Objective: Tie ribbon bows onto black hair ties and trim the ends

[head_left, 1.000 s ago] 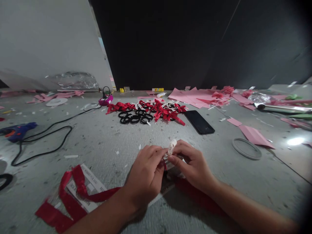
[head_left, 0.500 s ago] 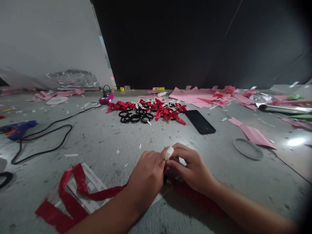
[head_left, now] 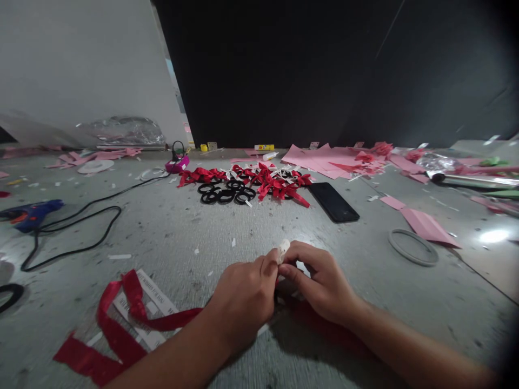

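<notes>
My left hand (head_left: pixel 243 297) and my right hand (head_left: pixel 320 281) meet low in the middle of the grey table, fingers pinched together. Between the fingertips stands a small white strip (head_left: pixel 283 250), and a bit of red ribbon shows under it. A long red ribbon (head_left: pixel 121 319) trails from my left hand to the lower left, lying over printed white paper slips (head_left: pixel 156 297). Farther back lies a row of red ribbon bows (head_left: pixel 267 181) with black rings (head_left: pixel 225 194) in front of them.
A black phone (head_left: pixel 333 201) lies right of the bows. A blue glue gun (head_left: pixel 30 212) with a black cable (head_left: pixel 81 221) is at the left. A grey ring (head_left: pixel 412 247), pink paper sheets (head_left: pixel 324 159) and pink scraps (head_left: pixel 425 226) lie to the right and back.
Both hands have drawn slightly toward me and down the table. The white strip between the fingers now shows less and stands more upright.
</notes>
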`<state>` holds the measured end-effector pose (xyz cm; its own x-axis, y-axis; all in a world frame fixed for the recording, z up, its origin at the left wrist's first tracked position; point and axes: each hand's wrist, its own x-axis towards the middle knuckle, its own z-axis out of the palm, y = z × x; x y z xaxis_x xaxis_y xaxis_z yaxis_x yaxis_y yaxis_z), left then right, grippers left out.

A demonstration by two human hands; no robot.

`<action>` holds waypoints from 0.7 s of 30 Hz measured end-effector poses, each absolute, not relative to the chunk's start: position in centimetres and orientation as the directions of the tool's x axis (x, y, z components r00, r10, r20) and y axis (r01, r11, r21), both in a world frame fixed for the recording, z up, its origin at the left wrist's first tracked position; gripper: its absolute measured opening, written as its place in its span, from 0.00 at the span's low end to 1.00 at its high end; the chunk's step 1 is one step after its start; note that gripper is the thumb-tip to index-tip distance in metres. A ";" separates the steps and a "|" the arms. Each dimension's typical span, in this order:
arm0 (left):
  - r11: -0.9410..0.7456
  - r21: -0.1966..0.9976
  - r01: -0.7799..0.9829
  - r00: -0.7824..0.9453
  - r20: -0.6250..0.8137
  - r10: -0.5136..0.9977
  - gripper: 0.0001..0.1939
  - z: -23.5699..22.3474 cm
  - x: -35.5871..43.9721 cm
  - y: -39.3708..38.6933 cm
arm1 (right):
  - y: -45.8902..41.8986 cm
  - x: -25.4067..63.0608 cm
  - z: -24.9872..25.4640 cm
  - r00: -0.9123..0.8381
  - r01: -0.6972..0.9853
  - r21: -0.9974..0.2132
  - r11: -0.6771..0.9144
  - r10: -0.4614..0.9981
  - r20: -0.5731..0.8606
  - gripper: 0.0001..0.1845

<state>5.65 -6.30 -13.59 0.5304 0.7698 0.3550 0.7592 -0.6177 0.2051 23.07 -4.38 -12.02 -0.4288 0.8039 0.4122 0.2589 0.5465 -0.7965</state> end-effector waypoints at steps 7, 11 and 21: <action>-0.522 0.353 0.777 0.451 0.267 0.852 0.13 -13.1 5.8 -6.4 | -4.2 23.1 -12.2 -0.363 0.285 -0.832 0.475 0.857 0.365 0.06; -0.525 0.517 0.676 0.461 0.259 0.849 0.14 -12.3 5.8 -6.6 | -4.1 23.0 -12.3 -0.359 0.277 -0.857 0.435 0.874 0.328 0.06; -0.589 0.405 0.699 0.494 0.322 0.807 0.20 -13.2 5.7 -6.2 | -4.1 23.3 -12.3 -0.356 0.258 -0.856 0.448 0.868 0.347 0.14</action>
<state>5.72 -6.20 -13.17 0.4940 0.8074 0.3224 0.6988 -0.5894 0.4054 23.31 -4.07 -12.33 -0.3559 0.8677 0.3472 0.2580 0.4483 -0.8558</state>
